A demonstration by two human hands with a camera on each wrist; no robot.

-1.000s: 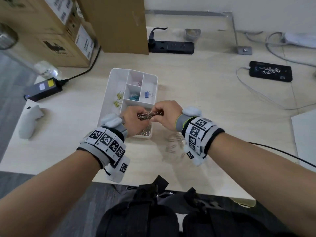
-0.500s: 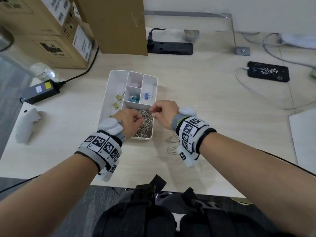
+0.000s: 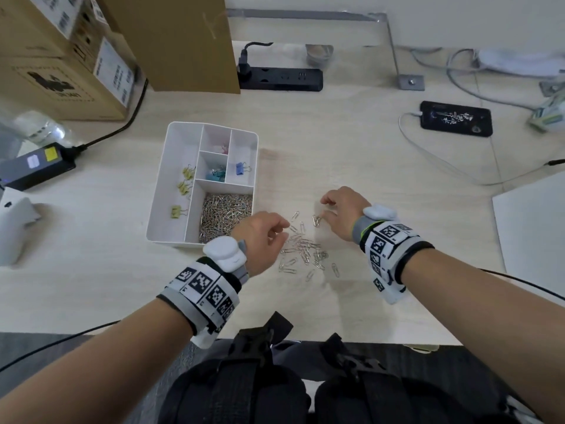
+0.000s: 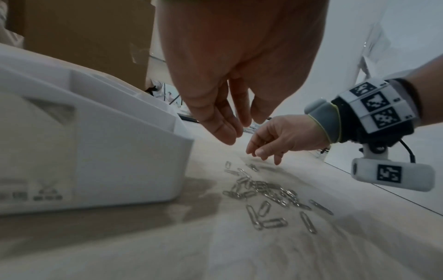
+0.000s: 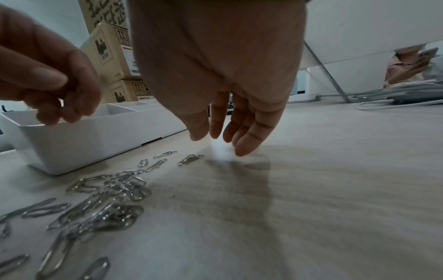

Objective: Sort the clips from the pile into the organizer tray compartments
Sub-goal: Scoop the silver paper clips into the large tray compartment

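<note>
The white organizer tray (image 3: pixel 183 139) stands left of centre on the table. Its near compartment is full of silver paper clips (image 3: pixel 226 214). Yellow binder clips (image 3: pixel 182 188), teal clips (image 3: pixel 216 175), a blue binder clip (image 3: pixel 241 168) and pink clips (image 3: pixel 224 147) lie in the other compartments. A loose pile of paper clips (image 3: pixel 305 250) lies on the table right of the tray. My left hand (image 3: pixel 273 232) hovers at the pile's left edge, fingers relaxed and empty (image 4: pixel 225 130). My right hand (image 3: pixel 330 211) hovers at its far right, fingers hanging straight (image 5: pixel 239 136), holding nothing.
Cardboard boxes (image 3: pixel 61 56) stand at the back left, with a black power strip (image 3: pixel 281 78) behind the tray. A black adapter (image 3: pixel 33 165) and a white object (image 3: pixel 15 221) lie at the left. A phone on a cable (image 3: pixel 455 118) lies at the right, near a white sheet (image 3: pixel 535 221).
A second ago both hands held a bunch of paper clips over the tray's near compartment. They have let it go and moved right, down to the pile on the table.
</note>
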